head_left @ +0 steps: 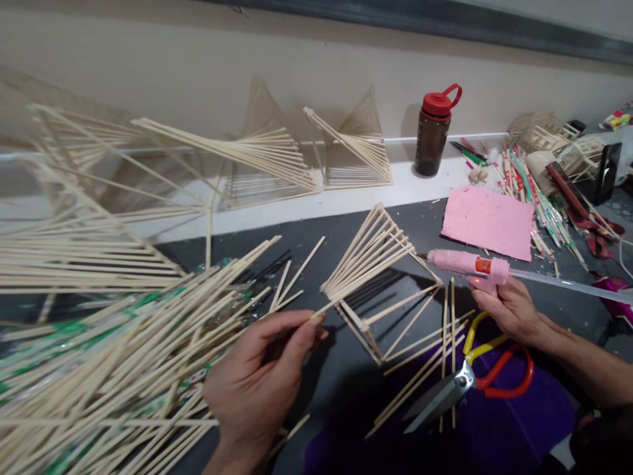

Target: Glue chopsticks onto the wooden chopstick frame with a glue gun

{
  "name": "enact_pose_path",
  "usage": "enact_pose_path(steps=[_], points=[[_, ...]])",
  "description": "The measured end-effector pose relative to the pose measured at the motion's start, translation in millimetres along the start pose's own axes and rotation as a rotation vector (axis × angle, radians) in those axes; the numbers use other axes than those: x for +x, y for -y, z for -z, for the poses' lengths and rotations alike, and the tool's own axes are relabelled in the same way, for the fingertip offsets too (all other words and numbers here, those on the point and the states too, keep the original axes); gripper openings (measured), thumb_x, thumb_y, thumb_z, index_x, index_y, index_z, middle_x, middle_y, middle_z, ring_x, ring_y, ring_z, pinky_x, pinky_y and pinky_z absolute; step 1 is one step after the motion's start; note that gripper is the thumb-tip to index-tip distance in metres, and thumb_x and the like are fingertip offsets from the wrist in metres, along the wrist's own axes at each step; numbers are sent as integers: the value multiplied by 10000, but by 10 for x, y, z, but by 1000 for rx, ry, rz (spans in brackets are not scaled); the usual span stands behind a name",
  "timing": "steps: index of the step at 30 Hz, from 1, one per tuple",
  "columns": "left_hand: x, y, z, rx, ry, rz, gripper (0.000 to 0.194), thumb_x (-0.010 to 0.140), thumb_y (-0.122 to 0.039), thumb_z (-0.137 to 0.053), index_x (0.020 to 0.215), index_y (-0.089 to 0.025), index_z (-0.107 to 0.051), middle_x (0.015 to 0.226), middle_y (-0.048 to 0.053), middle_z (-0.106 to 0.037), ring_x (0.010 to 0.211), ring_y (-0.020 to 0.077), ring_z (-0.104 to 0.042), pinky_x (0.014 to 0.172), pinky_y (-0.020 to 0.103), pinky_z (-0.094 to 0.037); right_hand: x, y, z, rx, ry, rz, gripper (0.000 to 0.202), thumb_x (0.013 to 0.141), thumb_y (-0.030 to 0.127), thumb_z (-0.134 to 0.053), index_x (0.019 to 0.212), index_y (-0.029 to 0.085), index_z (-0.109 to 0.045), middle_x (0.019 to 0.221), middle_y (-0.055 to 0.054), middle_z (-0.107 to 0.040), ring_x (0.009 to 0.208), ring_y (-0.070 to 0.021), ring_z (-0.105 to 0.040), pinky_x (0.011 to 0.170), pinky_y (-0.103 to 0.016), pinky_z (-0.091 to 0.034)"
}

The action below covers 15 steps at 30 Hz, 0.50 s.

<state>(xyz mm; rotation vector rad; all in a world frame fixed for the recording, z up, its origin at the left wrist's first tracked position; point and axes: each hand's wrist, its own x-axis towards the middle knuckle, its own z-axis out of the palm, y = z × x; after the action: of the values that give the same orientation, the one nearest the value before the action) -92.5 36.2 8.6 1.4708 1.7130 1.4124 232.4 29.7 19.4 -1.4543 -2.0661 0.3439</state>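
Note:
My left hand (270, 376) pinches one end of a thin wooden stick (363, 282), which runs up to the right across a small stick frame (395, 313). Rows of sticks fan out on the frame's upper side, and its lower side is made of open bars. In my right hand (514, 313) is a pink hot glue gun (469, 264) with a small red light on and a long clear glue stick (568, 284) at its back. The gun's nozzle points left, close to the frame's right bar and the far ends of the sticks.
Scissors (463, 376) with yellow and red handles lie over loose sticks at lower right. A large stick pile (148, 356) covers the left. Finished-looking stick frames (267, 161) stand along the wall. A bottle (431, 142), pink sheet (488, 221) and clutter are at back right.

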Motion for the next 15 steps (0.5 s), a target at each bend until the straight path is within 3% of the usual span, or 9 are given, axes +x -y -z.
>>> enact_pose_path(steps=[15], points=[[-15,-7,3,-8,13,-15,132,752,-334,-737,806,-218,-708,590,-24,-689,484,130,-641,495,237,-564,10,14,3,26,3,23,293,938,306,-446,687,196,-549,571,14,-515,512,-121,-452,507,-262,-367]])
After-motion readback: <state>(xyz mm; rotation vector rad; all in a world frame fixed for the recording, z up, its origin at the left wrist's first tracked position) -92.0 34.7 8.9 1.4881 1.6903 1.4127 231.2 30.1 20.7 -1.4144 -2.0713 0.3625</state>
